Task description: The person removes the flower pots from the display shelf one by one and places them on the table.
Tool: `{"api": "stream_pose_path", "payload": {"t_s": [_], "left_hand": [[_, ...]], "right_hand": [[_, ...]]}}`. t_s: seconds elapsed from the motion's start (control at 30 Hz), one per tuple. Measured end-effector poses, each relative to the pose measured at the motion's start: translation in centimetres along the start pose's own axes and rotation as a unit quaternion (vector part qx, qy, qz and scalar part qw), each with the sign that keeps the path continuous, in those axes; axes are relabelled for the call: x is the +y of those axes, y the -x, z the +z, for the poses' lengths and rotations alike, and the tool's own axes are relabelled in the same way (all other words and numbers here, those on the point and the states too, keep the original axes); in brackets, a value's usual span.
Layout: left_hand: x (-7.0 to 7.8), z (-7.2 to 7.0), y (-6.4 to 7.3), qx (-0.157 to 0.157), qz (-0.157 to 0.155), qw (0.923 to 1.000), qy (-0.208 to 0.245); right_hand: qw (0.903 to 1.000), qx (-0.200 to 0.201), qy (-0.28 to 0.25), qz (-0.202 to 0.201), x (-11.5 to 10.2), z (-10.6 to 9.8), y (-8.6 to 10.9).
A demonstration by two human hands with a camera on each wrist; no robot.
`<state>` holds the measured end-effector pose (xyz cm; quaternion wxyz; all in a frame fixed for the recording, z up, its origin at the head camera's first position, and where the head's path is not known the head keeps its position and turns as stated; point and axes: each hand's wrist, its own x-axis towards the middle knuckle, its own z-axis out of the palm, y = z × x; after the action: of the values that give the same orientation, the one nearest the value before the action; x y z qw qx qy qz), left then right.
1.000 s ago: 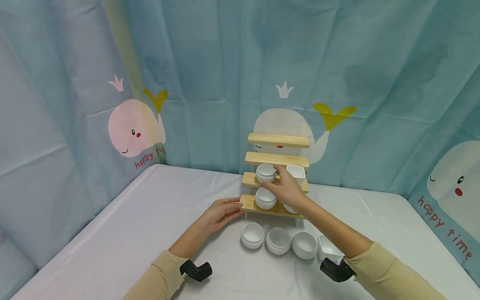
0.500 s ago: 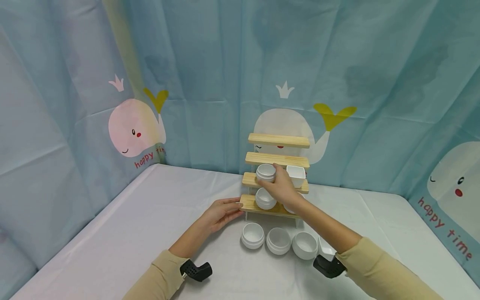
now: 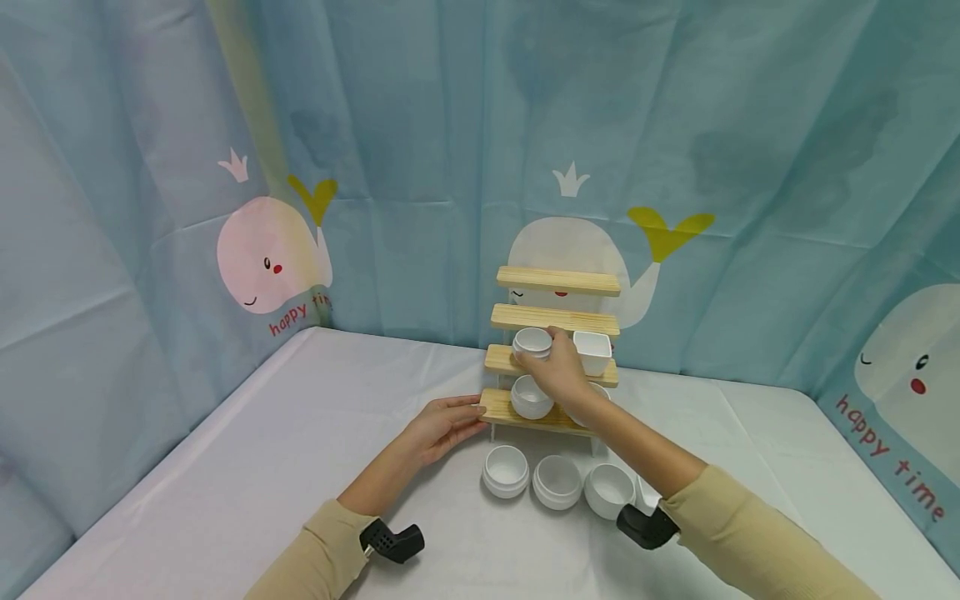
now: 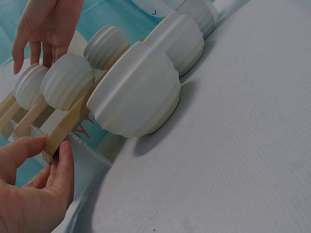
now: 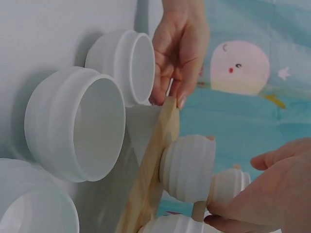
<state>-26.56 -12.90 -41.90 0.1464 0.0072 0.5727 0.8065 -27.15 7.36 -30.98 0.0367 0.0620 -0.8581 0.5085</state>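
Drew the right forearm (image 3: pixel 648 454) a shade inward just then, hiding more of the square dish (image 3: pixel 647 493) behind the wrist camera (image 3: pixel 647 527)! Kept the right hand (image 3: pixel 562 375) curled round a round bowl (image 3: pixel 532 339) at the second-lowest step of the wooden stand (image 3: pixel 557 281), just left of a square cup (image 3: pixel 592 358). Left that bowl in the same spot as a second earlier: apparently fine placement, not lifting. Pinched the lowest board (image 3: pixel 498 405) by its left end with the left hand (image 3: pixel 450 425), likely for steadiness. Set flat, pale-grained wood against smooth white curves, stepped below the rim, echoed in the front bowls (image 3: pixel 506 472) on the table (image 3: pixel 315 450). Looked ceramic, possibly plastic.
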Motion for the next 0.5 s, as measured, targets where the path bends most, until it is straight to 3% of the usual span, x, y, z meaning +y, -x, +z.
{"api": "stream_pose_path", "payload": {"t_s": [0.5], "left_hand": [[-0.06,-0.01,-0.04,-0.004,0.003,1.0000,-0.002]], "right_hand": [[0.9989,0.037,0.014,-0.023,0.15,0.93,-0.73]]}}
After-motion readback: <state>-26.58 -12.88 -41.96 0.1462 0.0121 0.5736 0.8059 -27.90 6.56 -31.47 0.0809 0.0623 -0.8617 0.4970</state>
